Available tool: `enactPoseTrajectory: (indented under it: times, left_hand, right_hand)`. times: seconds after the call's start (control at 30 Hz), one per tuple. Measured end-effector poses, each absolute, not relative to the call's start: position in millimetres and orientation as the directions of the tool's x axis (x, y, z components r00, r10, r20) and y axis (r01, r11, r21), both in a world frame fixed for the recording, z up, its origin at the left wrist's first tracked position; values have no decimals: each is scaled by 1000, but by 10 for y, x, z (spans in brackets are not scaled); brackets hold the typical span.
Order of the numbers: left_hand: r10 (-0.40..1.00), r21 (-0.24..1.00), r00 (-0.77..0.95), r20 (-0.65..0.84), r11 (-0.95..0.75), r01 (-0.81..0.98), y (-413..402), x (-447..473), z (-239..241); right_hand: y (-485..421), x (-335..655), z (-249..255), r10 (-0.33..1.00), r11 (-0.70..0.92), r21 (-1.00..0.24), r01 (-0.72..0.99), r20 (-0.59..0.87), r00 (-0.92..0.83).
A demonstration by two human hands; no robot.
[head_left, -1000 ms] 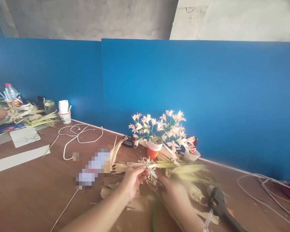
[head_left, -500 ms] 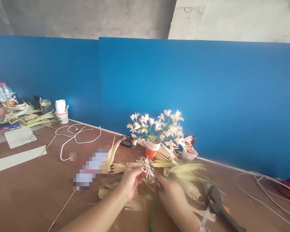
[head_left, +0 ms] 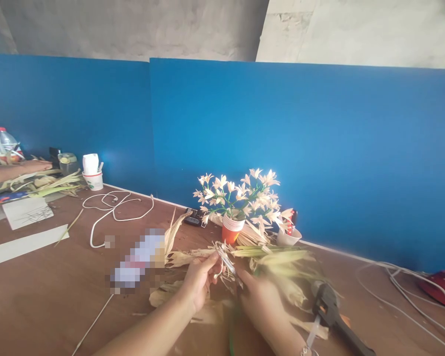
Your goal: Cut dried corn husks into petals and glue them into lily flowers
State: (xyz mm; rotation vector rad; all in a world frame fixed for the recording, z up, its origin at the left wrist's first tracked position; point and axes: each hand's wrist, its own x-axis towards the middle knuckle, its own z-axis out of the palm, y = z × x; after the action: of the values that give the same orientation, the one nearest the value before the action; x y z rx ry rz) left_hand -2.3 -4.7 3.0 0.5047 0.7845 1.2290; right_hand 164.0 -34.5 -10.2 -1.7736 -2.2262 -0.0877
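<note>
Left hand pinching pale strip, right hand closed round scissors, narrow gap between, table edge beyond

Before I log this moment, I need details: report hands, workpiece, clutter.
Left hand pinching pale strip. Right hand gripping scissors, blades close to the strip. Husks around both hands; glue gun off to the right.

My feed comes softly bright — the flowers nearly washed out, the blue partition glowing paler mid-panel — but I get blurred green husks and a coarsely pixelated object.
</note>
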Motion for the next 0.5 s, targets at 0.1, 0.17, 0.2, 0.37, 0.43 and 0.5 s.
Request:
enactPoseTrajectory:
  times: [0.1, 0.17, 0.2, 0.37, 0.43, 0.5]
  left_hand:
    - [953, 710, 124, -278, 290, -641, -57, -17, 33]
    - [947, 702, 118, -300, 303, -645, -58, -16, 37]
    - [946, 700, 122, -301, 306, -645, -57, -15, 39]
    - [951, 728, 99, -292, 289, -622, -44, -8, 26]
    - [949, 739, 75, -305, 286, -610, -38, -7, 11]
    - [952, 746, 77, -297, 282, -604, -33, -9, -4]
  right_hand:
    - [-352, 1630, -82, 953, 220, -144, 965, 244, -181]
    - [-349, 1638, -88, 960, 203, -149, 968, 225, -167]
    - [-346, 1644, -96, 961, 200, -148, 968, 221, -165]
    - [-334, 1658, -150, 957, 187, -109, 976, 246, -156]
    - [-337, 1652, -153, 956, 181, -95, 979, 250, -152]
    - [-342, 1642, -143, 957, 178, -89, 980, 246, -151]
